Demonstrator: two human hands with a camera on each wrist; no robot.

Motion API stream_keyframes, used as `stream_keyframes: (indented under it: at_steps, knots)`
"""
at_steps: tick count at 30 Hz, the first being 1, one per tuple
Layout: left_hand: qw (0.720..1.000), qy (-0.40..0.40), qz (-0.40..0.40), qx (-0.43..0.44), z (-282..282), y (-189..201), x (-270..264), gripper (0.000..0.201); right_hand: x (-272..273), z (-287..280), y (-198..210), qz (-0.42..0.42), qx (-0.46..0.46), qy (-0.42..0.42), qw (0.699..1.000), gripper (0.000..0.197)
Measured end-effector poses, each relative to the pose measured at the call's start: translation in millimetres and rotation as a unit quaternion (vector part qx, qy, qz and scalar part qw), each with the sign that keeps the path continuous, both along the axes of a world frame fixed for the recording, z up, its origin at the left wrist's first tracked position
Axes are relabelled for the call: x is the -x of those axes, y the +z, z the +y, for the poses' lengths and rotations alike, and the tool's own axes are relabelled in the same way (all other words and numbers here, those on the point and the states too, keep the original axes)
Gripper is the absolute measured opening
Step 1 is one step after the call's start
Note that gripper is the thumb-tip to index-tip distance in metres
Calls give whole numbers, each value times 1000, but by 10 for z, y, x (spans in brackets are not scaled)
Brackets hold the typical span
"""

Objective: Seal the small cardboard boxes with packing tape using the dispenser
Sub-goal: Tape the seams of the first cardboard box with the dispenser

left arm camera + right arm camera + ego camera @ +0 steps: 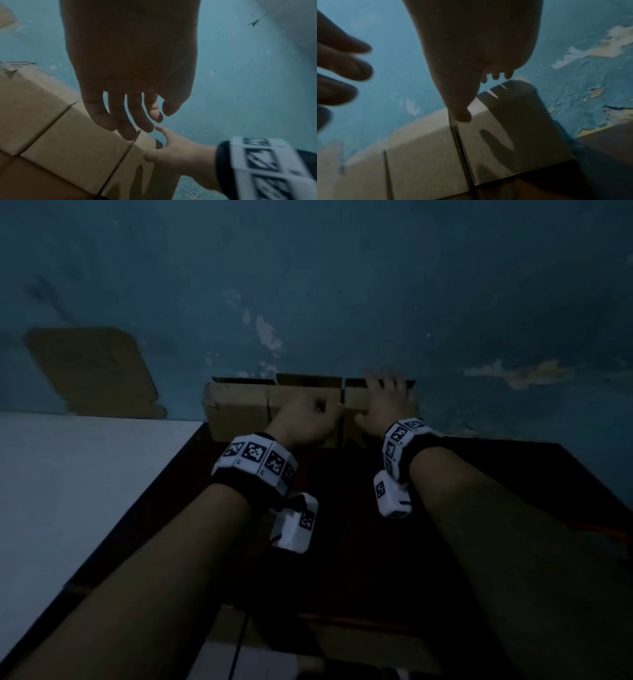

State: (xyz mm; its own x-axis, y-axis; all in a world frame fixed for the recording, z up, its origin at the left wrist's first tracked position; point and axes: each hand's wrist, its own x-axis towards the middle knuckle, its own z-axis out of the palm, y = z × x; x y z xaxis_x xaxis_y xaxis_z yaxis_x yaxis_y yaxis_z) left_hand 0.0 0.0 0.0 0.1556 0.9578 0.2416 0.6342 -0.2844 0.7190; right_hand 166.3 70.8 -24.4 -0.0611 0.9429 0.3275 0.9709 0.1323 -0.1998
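A blue painted wall (pixel 342 268) with peeling patches fills the background, and a flat brown cardboard sheet (pixel 92 371) leans against it on the left. Below it a dark, nearly black surface (pixel 479 508) carries the work, with a white panel (pixel 68 491) along its left edge.

At the far edge of the dark surface, against the wall, stands a row of small plain brown cardboard boxes (pixel 239 405), side by side and touching, with narrow seams between them. In the left wrist view the row (pixel 68 135) shows three box tops in line; the right wrist view shows the end box (pixel 505 135) at the right of the row, a thin gap separating it from its neighbour.

Both forearms reach forward from the near edge, each wearing a black wrist band with white blocks of black-and-white markers (pixel 255 455).

The right hand (pixel 383 402) lies on top of the end box with its fingers (pixel 495 77) spread and fairly straight toward the wall, and its thumb tip pointing down at the seam; it grasps nothing. The left hand (pixel 305 419) is at the neighbouring box, just beside the right hand; in its own wrist view the fingers (pixel 116 121) hang loosely extended over the box top, released and holding nothing. From the head view they look more curled, but blur hides the detail.
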Motion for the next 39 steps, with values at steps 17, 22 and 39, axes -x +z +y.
stream_keyframes:
  at_steps: [17,22,39]
  knots:
    - [999,5,-26,19,237,-321,204,41,161,215,-128,-119,43,-66,990,85]
    - [999,3,-36,15,214,-296,210,42,94,131,-132,-91,42,-36,994,84]
    - [998,-15,12,-59,-177,-284,-273,40,-107,-930,-164,-81,13,-14,997,63]
